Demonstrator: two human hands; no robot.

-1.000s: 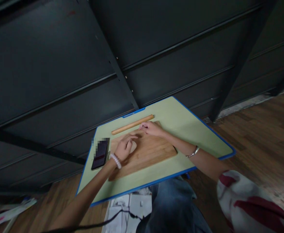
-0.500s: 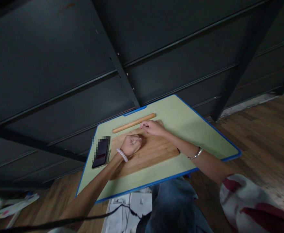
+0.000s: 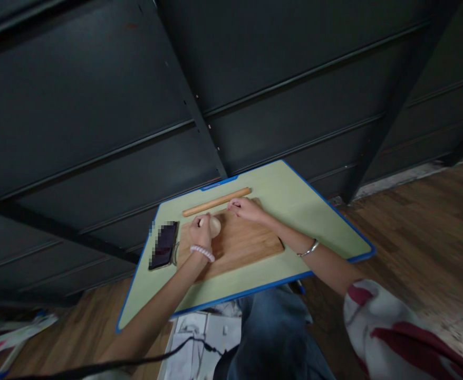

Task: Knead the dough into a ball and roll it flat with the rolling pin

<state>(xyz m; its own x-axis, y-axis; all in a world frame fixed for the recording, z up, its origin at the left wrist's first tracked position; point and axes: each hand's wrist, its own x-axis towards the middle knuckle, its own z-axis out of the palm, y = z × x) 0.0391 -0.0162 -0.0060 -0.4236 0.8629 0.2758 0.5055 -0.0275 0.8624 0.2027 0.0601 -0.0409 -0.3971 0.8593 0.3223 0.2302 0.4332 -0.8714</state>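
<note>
Head view shows the left hand clasping a pale dough ball, which bulges out toward the right hand. That one's fingers curl inward; whether they grip anything, I cannot tell. Beneath both lies a wooden cutting board; just beyond them, a rolling pin.

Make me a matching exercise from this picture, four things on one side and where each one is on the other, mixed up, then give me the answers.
Things
1. Phone
2. Rolling pin
3. Pale ball
4. Cutting board

Places
A. Below the left hand and the right hand
B. Beyond the cutting board, lying lengthwise along its far side
C. Against the left hand's fingers
D. Left of the cutting board

Pairs: 1-D, 2-B, 3-C, 4-A
</note>
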